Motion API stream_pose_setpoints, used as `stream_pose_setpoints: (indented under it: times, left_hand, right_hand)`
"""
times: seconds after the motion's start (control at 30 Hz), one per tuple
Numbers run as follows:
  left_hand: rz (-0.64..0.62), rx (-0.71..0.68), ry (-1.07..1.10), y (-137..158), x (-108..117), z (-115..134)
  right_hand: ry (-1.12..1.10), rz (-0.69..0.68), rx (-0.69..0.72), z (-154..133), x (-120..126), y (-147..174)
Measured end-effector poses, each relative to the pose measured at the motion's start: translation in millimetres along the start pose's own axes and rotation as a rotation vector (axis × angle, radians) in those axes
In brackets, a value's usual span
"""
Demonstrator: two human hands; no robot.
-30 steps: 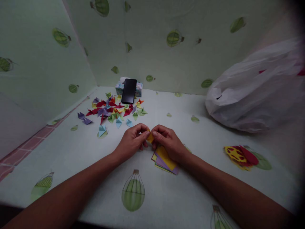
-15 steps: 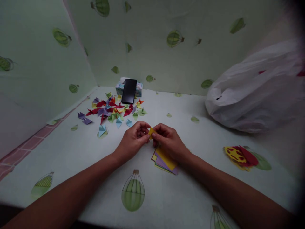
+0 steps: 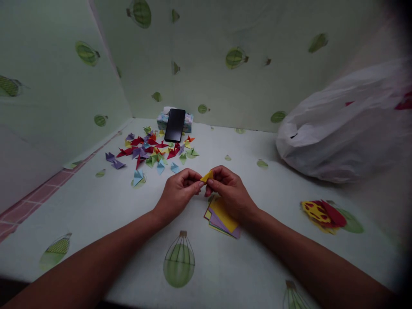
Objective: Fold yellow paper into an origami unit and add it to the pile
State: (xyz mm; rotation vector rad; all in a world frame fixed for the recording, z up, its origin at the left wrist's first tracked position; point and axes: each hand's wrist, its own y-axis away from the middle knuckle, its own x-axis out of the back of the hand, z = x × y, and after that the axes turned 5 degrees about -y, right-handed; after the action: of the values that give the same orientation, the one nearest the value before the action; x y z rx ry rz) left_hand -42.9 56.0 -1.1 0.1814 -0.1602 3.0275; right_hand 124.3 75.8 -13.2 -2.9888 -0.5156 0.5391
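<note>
A small piece of folded yellow paper [image 3: 207, 176], showing a triangular shape, is pinched between both hands above the tabletop. Thumb and forefinger of my left hand [image 3: 182, 188] grip its left corner. On the other side, my right hand [image 3: 229, 187] holds it between thumb and fingers. Below my right hand lies a fanned stack of paper sheets [image 3: 222, 219], yellow on top with purple and other colours showing beneath; the hand hides part of it. Several folded paper figures [image 3: 140, 151] in red, purple, green, blue and yellow are scattered at the back left.
A black phone [image 3: 175, 125] leans against a tissue box [image 3: 161, 122] by the back wall. At right sits a large white plastic bag [image 3: 334, 133]. Yellow and red cut-out pieces [image 3: 322, 214] lie in front of it. Pink tile-patterned edging [image 3: 41, 194] runs along the left side.
The yellow paper has turned in my fingers and now shows a triangular outline instead of an upright, squarish one. Both hands stay in nearly the same place.
</note>
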Motion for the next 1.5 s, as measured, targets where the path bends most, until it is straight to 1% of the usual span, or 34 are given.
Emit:
stream_pose_setpoints:
  times: [0.13,0.33,0.5,0.8,0.93,1.03,1.23,1.4,1.5]
  left_hand:
    - [0.017,-0.013,-0.004,0.3,-0.4,-0.4]
    - [0.002,-0.005,0.01,1.9,-0.1,1.4]
    - [0.02,0.003,-0.023,-0.1,0.4,4.3]
    - [-0.056,0.172,0.128,-4.1,1.7,-2.2]
    - [-0.066,0.204,0.171,-4.0,1.8,-2.2]
    - [-0.065,0.188,0.129,-3.8,2.6,0.0]
    - [-0.074,0.162,-0.036,-3.2,1.8,5.4]
    - [-0.104,0.196,-0.078,-3.2,0.7,6.8]
    - [-0.1,0.206,-0.065,-3.0,0.3,7.2]
  right_hand:
    - [-0.008,-0.004,0.012,0.1,0.2,0.1]
    - [0.006,0.004,0.011,-0.1,-0.6,0.9]
    - [-0.003,-0.008,0.002,0.0,-1.4,2.1]
    - [0.06,-0.006,-0.043,-2.7,-0.6,3.3]
    - [0.091,-0.002,-0.057,-4.1,-0.9,3.1]
    - [0.099,-0.003,-0.046,-5.1,-0.9,2.7]
    - [0.168,0.003,-0.01,-7.0,1.5,1.6]
    - [0.196,0.011,-0.037,-6.8,3.4,0.8]
    - [0.205,0.011,-0.031,-6.1,4.2,-0.3]
